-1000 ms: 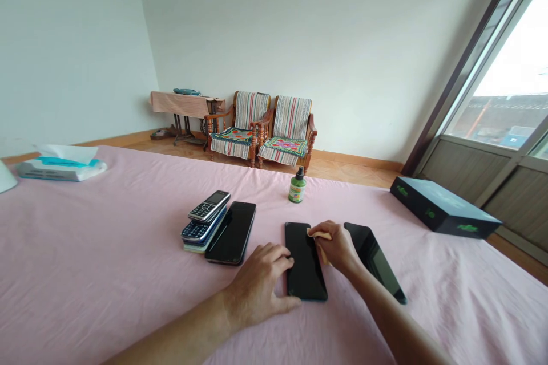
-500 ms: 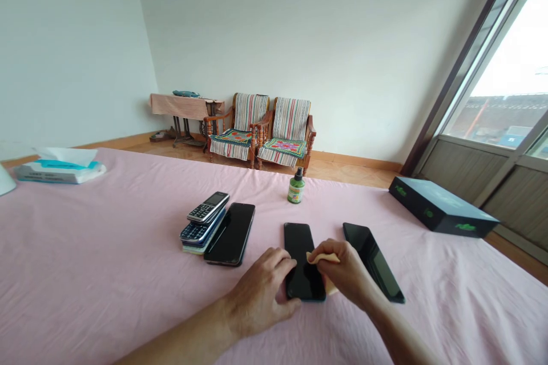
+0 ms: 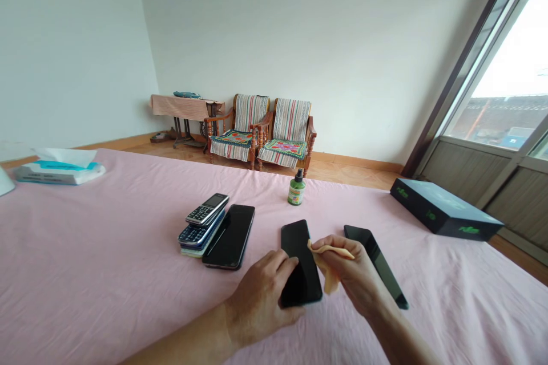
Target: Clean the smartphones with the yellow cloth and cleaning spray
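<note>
A black smartphone (image 3: 301,274) lies face up on the pink cloth (image 3: 141,296) in front of me. My left hand (image 3: 265,291) grips its left side, with fingers on the screen and the thumb by the lower edge. My right hand (image 3: 346,268) pinches a pale yellow cloth (image 3: 331,276) at the phone's right edge, part of the cloth hanging down. Right of that hand, a dark tablet-like phone (image 3: 381,265) lies partly hidden behind it. To the left rest another black phone (image 3: 231,236) and a stack of keypad phones (image 3: 201,228).
A green spray bottle (image 3: 295,189) stands beyond the phones. A black box (image 3: 445,208) lies at the right, and a tissue pack (image 3: 60,171) at the far left. Two wooden chairs (image 3: 285,145) and a covered small table (image 3: 184,107) are by the wall.
The phone under my left hand has turned slightly and shifted left. My right hand has moved a little right, and more of the yellow cloth now hangs in view.
</note>
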The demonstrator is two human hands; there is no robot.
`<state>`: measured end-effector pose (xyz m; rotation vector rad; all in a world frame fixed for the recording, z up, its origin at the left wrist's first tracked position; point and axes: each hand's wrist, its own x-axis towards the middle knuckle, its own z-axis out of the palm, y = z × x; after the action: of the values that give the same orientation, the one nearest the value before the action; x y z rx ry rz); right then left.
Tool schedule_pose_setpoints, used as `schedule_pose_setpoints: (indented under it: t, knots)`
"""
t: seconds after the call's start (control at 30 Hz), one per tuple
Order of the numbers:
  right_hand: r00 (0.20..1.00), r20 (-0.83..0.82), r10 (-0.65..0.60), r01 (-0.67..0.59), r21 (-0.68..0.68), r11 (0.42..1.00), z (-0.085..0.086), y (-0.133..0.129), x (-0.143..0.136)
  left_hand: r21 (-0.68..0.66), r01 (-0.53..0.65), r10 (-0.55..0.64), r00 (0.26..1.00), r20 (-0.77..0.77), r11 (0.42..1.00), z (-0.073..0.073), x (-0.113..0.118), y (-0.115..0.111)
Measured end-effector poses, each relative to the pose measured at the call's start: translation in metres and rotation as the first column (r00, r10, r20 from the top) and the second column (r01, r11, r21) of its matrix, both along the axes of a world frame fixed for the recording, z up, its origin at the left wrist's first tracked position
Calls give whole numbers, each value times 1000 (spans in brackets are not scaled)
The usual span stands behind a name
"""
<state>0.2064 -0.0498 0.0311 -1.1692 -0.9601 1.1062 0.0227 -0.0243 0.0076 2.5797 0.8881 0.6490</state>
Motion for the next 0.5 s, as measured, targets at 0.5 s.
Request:
schedule_pose_setpoints:
  t: [0.5]
  knots:
    - [892,359,-273,221,180,958,-18,18,18,69,-39,35,997,63,997,1,-3,-10]
